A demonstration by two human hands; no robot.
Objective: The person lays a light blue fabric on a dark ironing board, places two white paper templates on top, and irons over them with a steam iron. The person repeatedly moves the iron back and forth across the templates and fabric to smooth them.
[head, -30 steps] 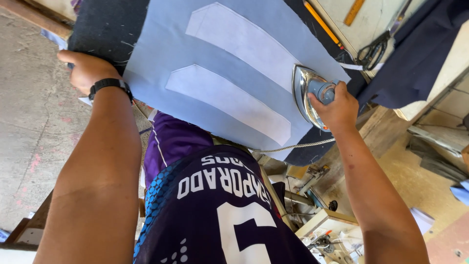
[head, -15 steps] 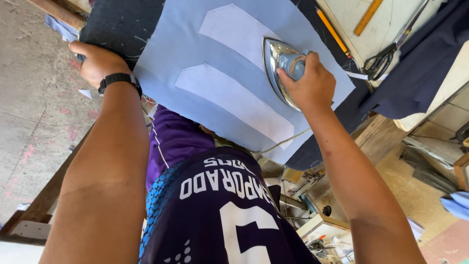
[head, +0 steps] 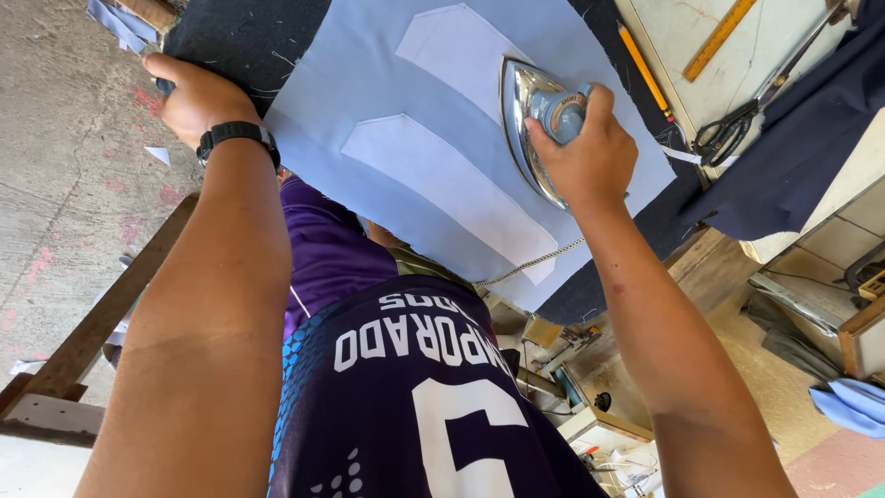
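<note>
A light blue fabric panel (head: 369, 83) lies on a dark padded table (head: 240, 37). Two paler strips lie on it: an upper strip (head: 452, 46) and a lower strip (head: 442, 184). My right hand (head: 585, 157) grips the blue handle of a shiny metal iron (head: 527, 111), which rests on the right end of the upper strip. Its braided cord (head: 530, 266) trails off the near edge. My left hand (head: 194, 92), with a black wristband, clasps the table's left edge beside the fabric.
At the right lie a yellow pencil (head: 645, 69), a yellow ruler (head: 719, 37) and black scissors (head: 728, 129) by dark navy cloth (head: 793, 148). Below are a concrete floor (head: 55, 184), a wooden table leg (head: 101, 323) and cluttered shelves (head: 599, 443).
My right hand slid the iron left from the fabric's right edge onto the upper strip, then held near there. My left hand stayed on the table edge.
</note>
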